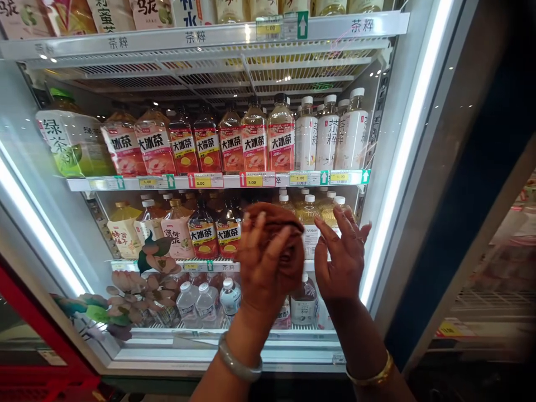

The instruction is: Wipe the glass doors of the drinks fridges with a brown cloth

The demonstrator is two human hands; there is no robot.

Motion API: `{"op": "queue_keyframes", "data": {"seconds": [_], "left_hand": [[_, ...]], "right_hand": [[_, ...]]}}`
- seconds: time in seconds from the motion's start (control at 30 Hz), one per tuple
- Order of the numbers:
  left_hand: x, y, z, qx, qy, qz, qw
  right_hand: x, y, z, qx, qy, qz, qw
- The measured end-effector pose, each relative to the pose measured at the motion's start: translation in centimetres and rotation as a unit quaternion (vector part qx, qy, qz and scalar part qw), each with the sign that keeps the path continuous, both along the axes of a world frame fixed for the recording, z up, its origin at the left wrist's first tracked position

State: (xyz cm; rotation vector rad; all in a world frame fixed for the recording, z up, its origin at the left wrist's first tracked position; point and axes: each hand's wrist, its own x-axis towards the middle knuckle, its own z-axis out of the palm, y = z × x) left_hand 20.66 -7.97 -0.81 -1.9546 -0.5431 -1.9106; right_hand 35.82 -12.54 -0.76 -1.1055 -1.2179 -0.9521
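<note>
My left hand (257,268), with a pale bangle on the wrist, is closed on a crumpled reddish-brown cloth (296,262). The cloth is bunched in front of the glass door of a lit drinks cooler, and it hides some bottles behind it. To its right, my right hand (343,259) is raised with fingers apart and holds nothing. A gold bangle (372,374) circles that wrist. Whether the right fingertips touch the glass I cannot tell.
Behind the glass, shelves carry red-labelled tea bottles (254,139), white-capped bottles (355,131) and a large green-capped bottle (67,139). Flower decals (134,290) cover the lower left of the door. A bright light strip (412,134) and a dark door frame (473,184) stand at the right.
</note>
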Motion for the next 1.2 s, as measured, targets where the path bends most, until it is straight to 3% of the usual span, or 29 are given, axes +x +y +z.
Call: {"op": "queue_keyframes", "data": {"seconds": [0.13, 0.37, 0.47, 0.57, 0.63, 0.73, 0.9, 1.1, 1.2], "left_hand": [[-1.9, 0.5, 1.6, -0.031, -0.058, 0.025, 0.997], [1.3, -0.6, -1.3, 0.032, 0.079, -0.035, 0.996], [-0.4, -0.1, -0.1, 0.013, 0.057, -0.018, 0.998], [-3.1, 0.7, 2.1, -0.027, -0.057, 0.031, 0.998], [-3.7, 0.9, 2.8, -0.039, -0.100, 0.050, 0.993], [-2.0, 0.3, 1.8, -0.033, -0.076, 0.034, 0.996], [1.6, -1.1, -0.9, 0.039, 0.082, -0.034, 0.995], [-0.7, -0.4, 1.1, -0.018, -0.025, 0.040, 0.999], [0.2, -0.6, 0.5, -0.018, -0.047, 0.033, 0.998]], "right_hand": [[0.0, 0.0, -0.1, -0.002, -0.002, -0.024, 1.000], [0.4, 0.9, -1.2, -0.013, -0.011, -0.046, 0.999], [0.4, 1.2, -1.6, -0.017, -0.012, -0.072, 0.997], [0.3, 1.2, -1.6, -0.020, -0.015, -0.073, 0.997], [0.2, 1.2, -1.6, -0.017, -0.021, -0.068, 0.997], [0.2, 1.1, -1.6, -0.015, -0.020, -0.068, 0.997], [0.5, 1.3, -1.4, -0.004, 0.002, -0.084, 0.996], [0.5, 1.4, -1.1, -0.017, -0.016, -0.099, 0.995], [0.6, 1.5, -1.4, -0.011, -0.023, -0.104, 0.994]]}}
